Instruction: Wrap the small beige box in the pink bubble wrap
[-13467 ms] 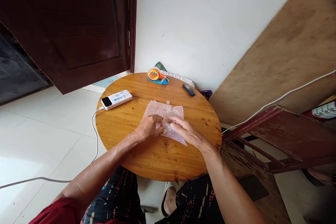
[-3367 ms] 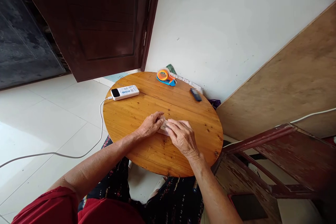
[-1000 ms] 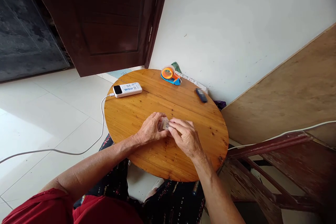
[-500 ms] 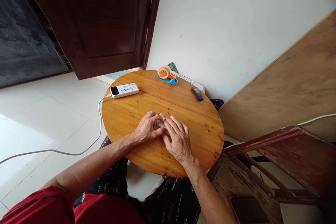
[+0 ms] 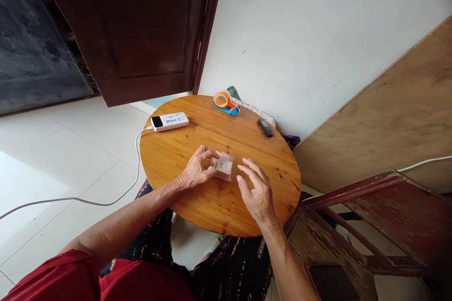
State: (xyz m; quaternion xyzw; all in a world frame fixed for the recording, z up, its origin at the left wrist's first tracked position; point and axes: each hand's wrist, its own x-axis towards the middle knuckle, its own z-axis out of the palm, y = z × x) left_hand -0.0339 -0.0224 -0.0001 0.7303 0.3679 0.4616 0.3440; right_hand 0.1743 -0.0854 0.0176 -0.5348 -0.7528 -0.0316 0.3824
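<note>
A small clear-wrapped box (image 5: 224, 166) with a printed label on top lies on the round wooden table (image 5: 169, 153). My left hand (image 5: 198, 168) grips its left side, thumb at the near edge and fingers at the far edge. To the right of the box, my right hand (image 5: 257, 190) is raised slightly with its fingers apart, touching nothing. What is inside the wrapping cannot be made out.
Toward the back stands an orange and blue tape dispenser (image 5: 226, 102). A white power bank (image 5: 170, 121) with a cable (image 5: 136, 164) sits at the left. A blurred dark object (image 5: 265, 128) lies back right. A wooden chair (image 5: 353, 225) holding a dark tablet-like device (image 5: 332, 282) is at the right.
My right hand has lifted off the box and moved right, its fingers spreading. The labelled top of the box is now uncovered. My left hand stays at the box.
</note>
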